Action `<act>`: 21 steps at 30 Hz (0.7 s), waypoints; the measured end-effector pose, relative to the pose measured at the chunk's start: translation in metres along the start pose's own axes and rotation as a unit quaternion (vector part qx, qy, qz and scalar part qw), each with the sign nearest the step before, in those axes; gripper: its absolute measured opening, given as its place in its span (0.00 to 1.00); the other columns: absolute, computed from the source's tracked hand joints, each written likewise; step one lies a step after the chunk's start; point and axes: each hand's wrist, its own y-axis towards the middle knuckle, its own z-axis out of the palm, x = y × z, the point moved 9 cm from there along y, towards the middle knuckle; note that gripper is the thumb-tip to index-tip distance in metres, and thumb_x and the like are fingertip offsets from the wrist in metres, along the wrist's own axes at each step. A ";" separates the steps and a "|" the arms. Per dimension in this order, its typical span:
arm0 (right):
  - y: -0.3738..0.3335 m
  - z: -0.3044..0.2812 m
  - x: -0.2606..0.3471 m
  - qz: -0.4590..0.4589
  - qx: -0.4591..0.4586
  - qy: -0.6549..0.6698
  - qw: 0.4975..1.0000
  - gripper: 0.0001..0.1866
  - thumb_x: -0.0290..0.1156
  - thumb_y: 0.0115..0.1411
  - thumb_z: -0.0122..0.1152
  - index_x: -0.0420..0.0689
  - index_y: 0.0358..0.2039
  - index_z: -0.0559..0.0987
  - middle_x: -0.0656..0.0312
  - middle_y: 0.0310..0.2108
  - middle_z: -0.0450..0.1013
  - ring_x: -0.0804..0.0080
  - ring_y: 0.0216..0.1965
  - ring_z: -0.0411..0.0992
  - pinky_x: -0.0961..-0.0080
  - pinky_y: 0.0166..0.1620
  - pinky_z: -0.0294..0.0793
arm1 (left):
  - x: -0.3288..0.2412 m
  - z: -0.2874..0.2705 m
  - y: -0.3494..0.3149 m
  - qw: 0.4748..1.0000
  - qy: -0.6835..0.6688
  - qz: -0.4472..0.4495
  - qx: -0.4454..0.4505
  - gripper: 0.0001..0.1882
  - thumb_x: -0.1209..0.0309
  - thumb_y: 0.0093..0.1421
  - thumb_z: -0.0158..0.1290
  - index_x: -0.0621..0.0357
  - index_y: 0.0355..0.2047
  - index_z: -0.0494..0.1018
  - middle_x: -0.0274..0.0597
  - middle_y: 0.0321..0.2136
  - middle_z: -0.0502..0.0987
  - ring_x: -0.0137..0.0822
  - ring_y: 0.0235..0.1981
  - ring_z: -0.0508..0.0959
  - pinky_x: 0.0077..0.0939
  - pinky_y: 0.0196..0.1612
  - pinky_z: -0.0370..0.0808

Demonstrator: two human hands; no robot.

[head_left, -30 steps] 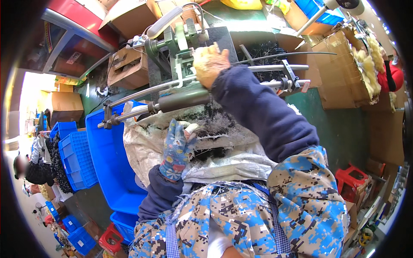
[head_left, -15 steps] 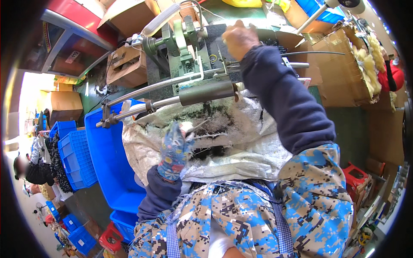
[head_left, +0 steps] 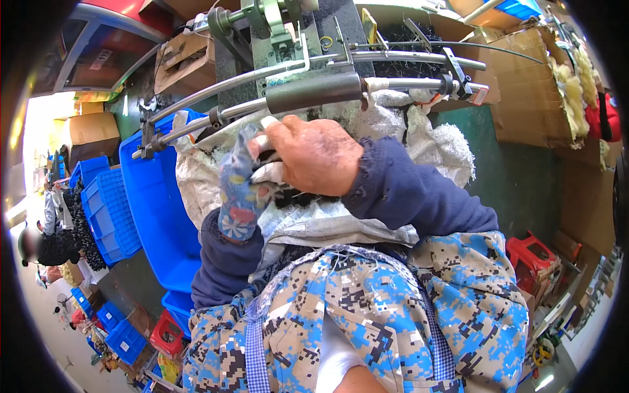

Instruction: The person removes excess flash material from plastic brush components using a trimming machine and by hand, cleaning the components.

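Observation:
My left hand (head_left: 241,180), in a blue patterned glove with bare fingertips, is closed beside my right hand above my lap. My bare right hand (head_left: 316,154) has white coverings on some fingers, which are bent inward against the left hand's fingers. Whatever lies between them is hidden and too small to name. Under both hands a whitish sheet (head_left: 314,226) spreads over my lap, strewn with dark and white bristle-like scraps. Just beyond them runs a dark roller (head_left: 314,92) on a metal bar, part of a bench machine (head_left: 272,39).
A large blue bin (head_left: 154,216) stands at my left, with blue crates (head_left: 111,209) past it. Cardboard boxes (head_left: 531,92) with pale fluffy pieces are at the right. Red stools (head_left: 531,252) stand on either side. Another person (head_left: 49,252) is at the far left.
My right hand has come back from the far side of the machine to meet my left. The left hand has shifted slightly left and away from me. The view has tilted down.

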 end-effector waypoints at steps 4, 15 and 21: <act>0.000 -0.023 -0.035 0.009 -0.006 -0.089 0.996 0.12 0.32 0.48 0.58 0.42 0.30 0.68 0.57 0.24 0.64 0.63 0.23 0.68 0.71 0.24 0.69 | 0.061 0.003 -0.026 0.957 0.083 -0.265 0.084 0.22 0.69 0.56 0.49 0.61 0.50 0.61 0.45 0.41 0.70 0.34 0.39 0.72 0.25 0.42 0.69; 0.085 -0.061 -0.148 0.199 -0.033 -0.312 0.928 0.12 0.30 0.49 0.47 0.46 0.34 0.76 0.52 0.41 0.65 0.57 0.44 0.65 0.62 0.42 0.66 | 0.129 0.018 -0.053 0.905 0.391 -0.109 0.125 0.33 0.67 0.46 0.52 0.60 0.54 0.57 0.56 0.49 0.63 0.51 0.51 0.63 0.37 0.49 0.64; 0.088 -0.059 -0.148 0.217 -0.030 -0.313 0.924 0.12 0.30 0.50 0.47 0.47 0.34 0.76 0.53 0.42 0.65 0.58 0.44 0.66 0.63 0.42 0.65 | 0.103 0.010 -0.045 0.911 0.375 -0.137 0.104 0.31 0.67 0.46 0.55 0.67 0.50 0.61 0.53 0.43 0.68 0.51 0.50 0.64 0.37 0.52 0.61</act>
